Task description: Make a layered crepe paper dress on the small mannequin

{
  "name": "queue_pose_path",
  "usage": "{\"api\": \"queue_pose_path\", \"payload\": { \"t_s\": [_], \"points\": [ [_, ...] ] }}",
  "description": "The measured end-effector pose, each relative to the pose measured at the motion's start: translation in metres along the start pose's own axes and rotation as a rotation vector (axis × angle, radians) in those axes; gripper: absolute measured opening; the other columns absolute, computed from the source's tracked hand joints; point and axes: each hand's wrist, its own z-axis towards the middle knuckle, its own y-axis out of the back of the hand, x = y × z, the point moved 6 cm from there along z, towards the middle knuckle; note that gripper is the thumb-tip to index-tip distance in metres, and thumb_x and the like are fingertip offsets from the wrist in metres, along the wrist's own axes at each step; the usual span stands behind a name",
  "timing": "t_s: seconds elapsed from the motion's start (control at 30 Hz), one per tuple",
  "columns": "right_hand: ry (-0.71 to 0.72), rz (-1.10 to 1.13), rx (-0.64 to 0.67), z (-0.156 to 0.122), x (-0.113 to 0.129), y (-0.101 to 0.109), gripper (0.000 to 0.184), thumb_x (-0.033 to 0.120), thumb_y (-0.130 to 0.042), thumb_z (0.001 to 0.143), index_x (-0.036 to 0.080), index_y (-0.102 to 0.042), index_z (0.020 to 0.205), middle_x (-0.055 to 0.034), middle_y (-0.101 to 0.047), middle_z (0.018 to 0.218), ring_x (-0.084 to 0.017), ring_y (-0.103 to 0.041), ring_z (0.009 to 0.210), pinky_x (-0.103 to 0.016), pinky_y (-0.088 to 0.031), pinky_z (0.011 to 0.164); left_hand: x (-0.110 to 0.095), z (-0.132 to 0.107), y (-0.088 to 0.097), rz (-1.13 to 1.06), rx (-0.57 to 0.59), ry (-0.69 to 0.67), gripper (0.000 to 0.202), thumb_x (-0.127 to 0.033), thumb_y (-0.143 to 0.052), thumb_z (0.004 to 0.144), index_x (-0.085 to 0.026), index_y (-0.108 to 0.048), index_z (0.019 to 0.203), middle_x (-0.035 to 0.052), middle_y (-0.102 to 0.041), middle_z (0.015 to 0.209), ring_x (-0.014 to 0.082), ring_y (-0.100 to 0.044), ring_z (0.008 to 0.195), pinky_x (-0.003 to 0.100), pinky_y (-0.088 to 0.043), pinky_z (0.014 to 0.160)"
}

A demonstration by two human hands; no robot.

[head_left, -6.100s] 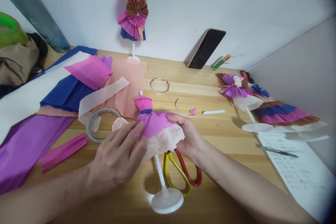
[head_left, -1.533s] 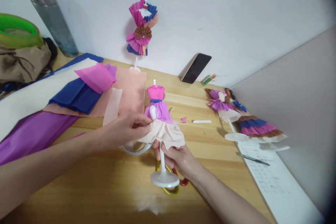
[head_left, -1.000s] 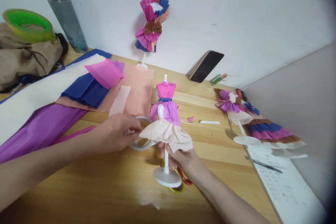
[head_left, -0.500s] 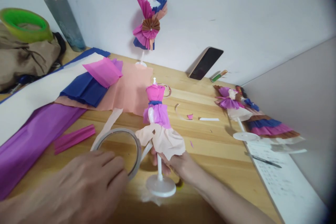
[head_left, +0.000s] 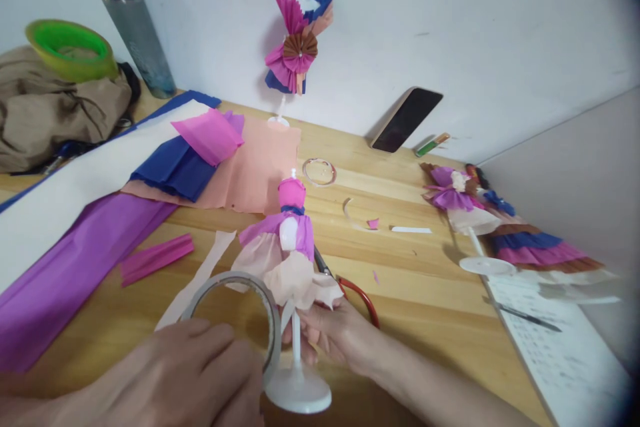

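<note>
My left hand (head_left: 200, 373) is closed around a roll of tape (head_left: 276, 320), its ring standing up in front of the fingers. A small white dress form (head_left: 300, 390) tilts above the table, wearing a pink bodice, blue waistband, purple overskirt and pale crepe-paper skirt (head_left: 287, 280). Behind its pole, below the skirt hem, my right hand (head_left: 330, 333) has its fingers curled around the form; the exact grip is partly hidden. A pale paper strip (head_left: 200, 273) lies beside the roll. Red-handled scissors (head_left: 360, 293) lie behind the skirt, partly covered.
Crepe paper in purple (head_left: 95, 247), blue (head_left: 175, 167) and peach (head_left: 265, 160) spreads at the left. Another dressed form (head_left: 297, 53) stands by the wall near a phone (head_left: 407, 120). Further dressed forms (head_left: 450, 190) and a written sheet (head_left: 550, 347) are at right. A bottle (head_left: 140, 33) stands back left.
The dress form has turned and come lower and closer, baring a white gap in the overskirt. The red-handled scissors now show behind it. The whole view has shifted slightly.
</note>
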Motion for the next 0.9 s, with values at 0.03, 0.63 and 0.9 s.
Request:
{"api": "queue_pose_path", "payload": {
  "t_s": [0.03, 0.63, 0.9],
  "points": [
    [-0.026, 0.053, -0.030, 0.000, -0.003, 0.000, 0.049, 0.060, -0.075, 0.068, 0.014, -0.063, 0.080, 0.0014, -0.057, 0.055, -0.007, -0.050, 0.041, -0.017, -0.038, 0.039, 0.002, 0.007, 0.000, -0.032, 0.005, 0.020, 0.019, -0.017, -0.046, 0.091, -0.022, -0.055, 0.074, -0.0017, -0.050, 0.060, 0.0137, -0.045, 0.054, 0.029, -0.035, 0.051],
    [0.274, -1.049, -0.338, -0.056, 0.084, 0.005, 0.027, 0.023, -0.056, 0.085, 0.017, -0.053, 0.058, 0.0041, -0.049, 0.052, -0.007, -0.042, 0.047, -0.020, -0.031, 0.044, 0.018, 0.010, -0.040, -0.258, 0.613, 0.103, 0.008, -0.016, -0.070, 0.077, -0.019, -0.062, 0.078, -0.0002, -0.068, 0.080, 0.0162, -0.061, 0.070, 0.027, -0.045, 0.063],
    [0.723, -1.458, -0.264, -0.013, 0.106, -0.014, 0.006, 0.015, -0.058, 0.086, 0.014, -0.061, 0.081, -0.0034, -0.054, 0.076, -0.013, -0.052, 0.066, -0.025, -0.041, 0.057, 0.048, 0.035, -0.004, -0.299, 0.120, 0.301, 0.030, -0.022, -0.051, 0.089, -0.018, -0.046, 0.059, -0.0031, -0.048, 0.054, 0.0093, -0.043, 0.049, 0.024, -0.028, 0.048]
  ]
}}
